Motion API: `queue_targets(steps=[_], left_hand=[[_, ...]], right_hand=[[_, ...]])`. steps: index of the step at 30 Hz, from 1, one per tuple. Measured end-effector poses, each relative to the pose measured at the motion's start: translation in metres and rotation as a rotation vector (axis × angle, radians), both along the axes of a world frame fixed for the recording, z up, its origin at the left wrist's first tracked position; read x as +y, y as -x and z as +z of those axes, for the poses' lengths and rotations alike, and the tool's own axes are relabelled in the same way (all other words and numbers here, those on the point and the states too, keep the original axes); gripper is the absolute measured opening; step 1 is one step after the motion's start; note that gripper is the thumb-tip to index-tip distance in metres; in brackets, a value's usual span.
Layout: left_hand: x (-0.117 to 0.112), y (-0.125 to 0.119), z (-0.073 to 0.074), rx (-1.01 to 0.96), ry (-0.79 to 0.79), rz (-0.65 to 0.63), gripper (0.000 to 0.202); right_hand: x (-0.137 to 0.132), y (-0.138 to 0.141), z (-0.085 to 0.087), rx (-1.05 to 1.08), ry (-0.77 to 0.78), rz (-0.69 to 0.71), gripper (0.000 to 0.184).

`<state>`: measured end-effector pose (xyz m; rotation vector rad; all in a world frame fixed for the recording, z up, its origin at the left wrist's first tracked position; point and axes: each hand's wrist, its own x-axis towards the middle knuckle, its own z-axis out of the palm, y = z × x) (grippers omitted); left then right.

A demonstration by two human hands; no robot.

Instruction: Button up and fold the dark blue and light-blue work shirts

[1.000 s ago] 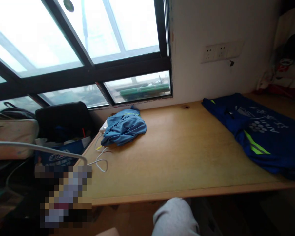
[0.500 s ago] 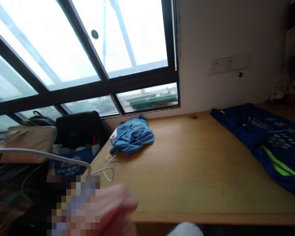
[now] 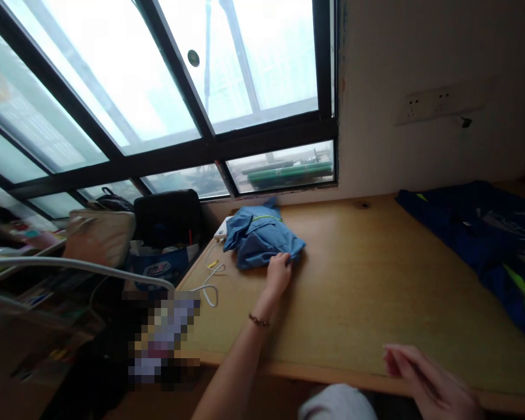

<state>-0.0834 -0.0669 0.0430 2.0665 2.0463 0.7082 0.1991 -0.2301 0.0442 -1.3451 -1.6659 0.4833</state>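
Observation:
A crumpled blue-grey garment [image 3: 262, 236] with a thin yellow-green stripe lies at the far left of the wooden table. My left hand [image 3: 280, 271], with a beaded bracelet on the wrist, is closed on the garment's near right corner and lifts it slightly to the right. Over the table's front edge, my right hand [image 3: 433, 379] hangs with its fingers loosely bent and a little apart. Nothing shows in it. At the right side a dark blue garment [image 3: 472, 233] with bright yellow-green strips is spread out, away from both hands.
A white power strip [image 3: 222, 228] and a thin white cable [image 3: 210, 291] lie by the table's [image 3: 354, 291] left edge. A white metal rail [image 3: 91, 265], bags and a black chair back [image 3: 168, 219] crowd the left. Wall sockets [image 3: 429, 105] sit above the table.
My left hand has reached forward and taken hold of the blue-grey garment, pulling its corner rightward. My right hand has come into view at the lower right. The camera has turned slightly left.

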Motion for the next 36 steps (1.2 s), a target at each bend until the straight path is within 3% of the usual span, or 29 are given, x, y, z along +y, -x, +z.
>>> queue_targets(steps=[3,5,7,9,10,14,16,20,23,25,27,30,33,34,36], left_hand=[[-0.051,-0.040,0.010,-0.222,0.097,-0.398,0.017],[-0.086,-0.055,0.020,-0.392,0.295,-0.643,0.023],[-0.112,-0.057,0.030,-0.580,0.516,-0.770,0.033],[-0.127,-0.051,0.034,-0.721,0.623,-0.746,0.039],[-0.130,-0.046,0.034,-0.749,0.601,-0.682,0.039],[-0.125,-0.029,0.022,-0.577,0.244,-0.416,0.042],[-0.116,-0.030,0.014,-0.475,0.157,-0.443,0.053],[-0.091,-0.051,0.009,-0.286,0.162,-0.657,0.053],[-0.080,-0.065,0.010,-0.148,0.081,-0.664,0.050],[-0.085,-0.061,0.008,-0.126,0.009,-0.561,0.045],[-0.104,-0.042,0.003,-0.128,-0.056,-0.363,0.034],[-0.147,0.010,-0.007,0.039,-0.191,0.140,0.013],[-0.182,0.073,-0.011,0.379,-0.206,0.616,0.023],[-0.188,0.093,-0.009,0.468,-0.207,0.720,0.029],[-0.191,0.129,-0.004,0.613,-0.191,0.795,0.046]], right_hand=[[0.045,-0.008,-0.011,-0.061,-0.015,-0.020,0.028],[0.073,-0.008,-0.016,-0.110,0.014,-0.016,0.043],[0.092,-0.003,-0.021,-0.157,0.055,0.067,0.058],[0.100,0.007,-0.029,-0.209,0.079,0.181,0.064],[0.100,0.012,-0.032,-0.231,0.087,0.224,0.063],[0.082,0.021,-0.032,-0.169,0.146,0.269,0.043],[0.064,0.019,-0.020,-0.063,0.192,0.218,0.035],[0.017,0.020,0.007,0.116,0.255,0.126,0.030],[-0.005,0.023,0.011,0.121,0.250,0.134,0.035],[-0.007,0.019,0.003,0.072,0.220,0.014,0.039],[-0.002,0.008,-0.008,0.017,0.196,-0.142,0.045],[0.006,-0.013,-0.024,-0.010,0.140,-0.248,0.055],[0.008,-0.025,-0.035,-0.012,0.116,-0.260,0.060],[0.008,-0.026,-0.037,-0.018,0.126,-0.258,0.059],[0.008,-0.024,-0.038,-0.028,0.137,-0.260,0.058]])
